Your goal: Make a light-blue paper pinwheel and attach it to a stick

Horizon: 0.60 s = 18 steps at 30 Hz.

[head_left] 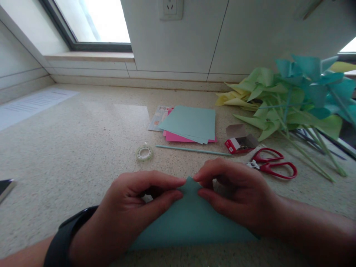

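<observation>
A light teal sheet of paper (191, 222), looking like a triangle with its point away from me, lies low in front of me. My left hand (139, 207) pinches its left edge near the top corner between thumb and forefinger. On the other side of that corner, my right hand (236, 193) pinches the right edge the same way. The lower sides of the sheet are partly hidden by both hands. Just beyond them lie a thin teal stick (191, 150) and a roll of clear tape (144, 152).
Teal and pink paper squares (190, 122) are stacked farther back. Right of them sit an open red box (240, 144) of small metal pieces, red-handled scissors (274, 163) and a heap of paper pinwheels (289, 92). A printed sheet (33, 105) and a dark device (5, 188) are at left.
</observation>
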### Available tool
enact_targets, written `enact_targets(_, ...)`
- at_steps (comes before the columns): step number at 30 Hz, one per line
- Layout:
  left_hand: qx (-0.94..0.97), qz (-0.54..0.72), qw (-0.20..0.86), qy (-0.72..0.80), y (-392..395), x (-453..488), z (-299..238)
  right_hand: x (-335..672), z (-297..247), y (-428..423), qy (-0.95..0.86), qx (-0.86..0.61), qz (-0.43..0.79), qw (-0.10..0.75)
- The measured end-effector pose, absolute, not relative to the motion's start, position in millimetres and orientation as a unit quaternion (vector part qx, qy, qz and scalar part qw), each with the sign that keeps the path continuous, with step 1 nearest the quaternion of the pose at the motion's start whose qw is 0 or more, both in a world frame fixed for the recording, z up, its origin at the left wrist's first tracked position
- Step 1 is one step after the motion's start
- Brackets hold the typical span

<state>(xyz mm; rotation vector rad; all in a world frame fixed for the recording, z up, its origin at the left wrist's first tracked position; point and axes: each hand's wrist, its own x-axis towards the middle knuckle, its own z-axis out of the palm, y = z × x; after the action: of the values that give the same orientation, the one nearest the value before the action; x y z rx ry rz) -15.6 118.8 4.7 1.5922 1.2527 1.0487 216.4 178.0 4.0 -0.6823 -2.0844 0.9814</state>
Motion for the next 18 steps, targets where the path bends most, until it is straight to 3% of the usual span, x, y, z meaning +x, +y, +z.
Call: enact_targets(18, 0.635, 0.422, 0.402, 0.507, 119.1, -15.2, 6.2, 215.7, 7.7, 176.6, -0.807, -0.264, 0.384, 0.362)
